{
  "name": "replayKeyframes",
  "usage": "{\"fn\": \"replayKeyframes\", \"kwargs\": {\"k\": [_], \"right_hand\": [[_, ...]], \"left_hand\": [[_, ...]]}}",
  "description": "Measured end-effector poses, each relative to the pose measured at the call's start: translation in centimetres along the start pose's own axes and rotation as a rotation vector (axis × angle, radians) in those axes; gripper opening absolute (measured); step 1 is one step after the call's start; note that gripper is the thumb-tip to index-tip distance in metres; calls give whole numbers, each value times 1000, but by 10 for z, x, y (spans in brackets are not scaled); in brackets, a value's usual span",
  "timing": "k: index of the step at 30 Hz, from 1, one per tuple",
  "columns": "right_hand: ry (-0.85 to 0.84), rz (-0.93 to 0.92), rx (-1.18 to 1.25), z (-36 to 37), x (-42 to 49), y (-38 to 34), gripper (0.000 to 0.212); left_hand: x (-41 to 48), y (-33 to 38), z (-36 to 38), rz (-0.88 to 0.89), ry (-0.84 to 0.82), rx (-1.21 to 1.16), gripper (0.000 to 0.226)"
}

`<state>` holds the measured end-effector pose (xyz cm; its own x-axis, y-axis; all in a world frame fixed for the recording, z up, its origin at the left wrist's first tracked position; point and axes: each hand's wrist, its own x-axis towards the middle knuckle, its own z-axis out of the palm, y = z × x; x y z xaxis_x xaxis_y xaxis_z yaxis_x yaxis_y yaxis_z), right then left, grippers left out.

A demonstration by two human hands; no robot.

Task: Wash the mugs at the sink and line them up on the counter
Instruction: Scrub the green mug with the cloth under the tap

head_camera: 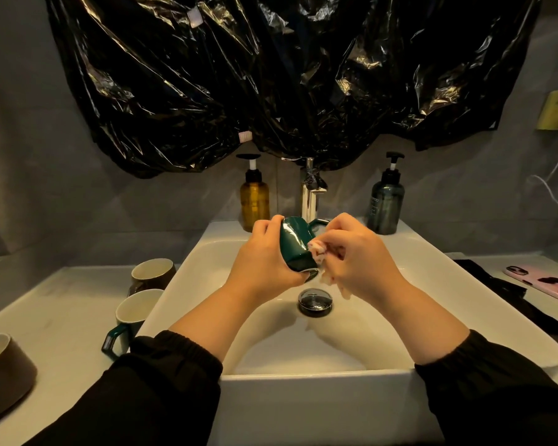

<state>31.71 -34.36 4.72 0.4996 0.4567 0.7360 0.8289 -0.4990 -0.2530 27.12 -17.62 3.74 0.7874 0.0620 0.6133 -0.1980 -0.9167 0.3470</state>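
Over the white sink [432, 284], my left hand [264, 255] grips a dark green mug [295, 244], tilted with its mouth toward me and its handle pointing back right. My right hand [355, 252] pinches a small pink-and-white cloth [318, 252] against the mug's rim. On the counter [62, 304] to the left stand three more mugs: a brown one [153, 273], a green one with a cream inside [132, 315], and a brown one [4, 371] at the near left edge.
A chrome faucet [310, 194] rises behind the sink, between an amber pump bottle [254, 197] and a grey pump bottle [386, 201]. The drain plug [314, 300] sits mid-basin. A black object [512, 297] and a pink phone [541, 281] lie on the right counter. Black plastic sheeting [271, 75] hangs above.
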Motion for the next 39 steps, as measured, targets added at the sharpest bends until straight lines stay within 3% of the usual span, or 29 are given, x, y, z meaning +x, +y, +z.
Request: {"fn": "replayKeyframes", "kwargs": {"k": [3,5,8,11,14,16,18,21,24,27,33,39], "right_hand": [[129,90,-64,2,4,6,11],[198,72,-68,0,5,6,12],[140,-81,-15,-1,2,1,15],[31,-90,104,-1,-2,-2,11],[76,80,117,-1,-1,5,11],[206,338,206,-5,4,12,18],[238,629,473,-9,8,17,20],[77,888,1037,-11,11,18,25],[-65,885,885,-9,9,10,28],[-11,857,765,-8,8,10,21],[16,971,1009,-15,9,15,21],[-28,1060,1154,-22,10,8,11]], "left_hand": [[-2,8,6,158,-46,63,98],[-2,14,8,159,-56,53,98],[0,12,5,74,-26,-22,98],[2,2,-2,-55,0,-75,96],[3,-2,-7,-167,55,-144,95],[3,-1,-8,-162,55,-196,94],[2,2,-8,-93,33,-207,92],[-1,8,-6,12,14,-163,97],[-3,11,-4,137,23,-49,101],[-5,11,-2,169,5,-18,106],[-2,11,-6,-74,-204,-524,123],[-4,13,-3,-129,-302,-733,125]]}}
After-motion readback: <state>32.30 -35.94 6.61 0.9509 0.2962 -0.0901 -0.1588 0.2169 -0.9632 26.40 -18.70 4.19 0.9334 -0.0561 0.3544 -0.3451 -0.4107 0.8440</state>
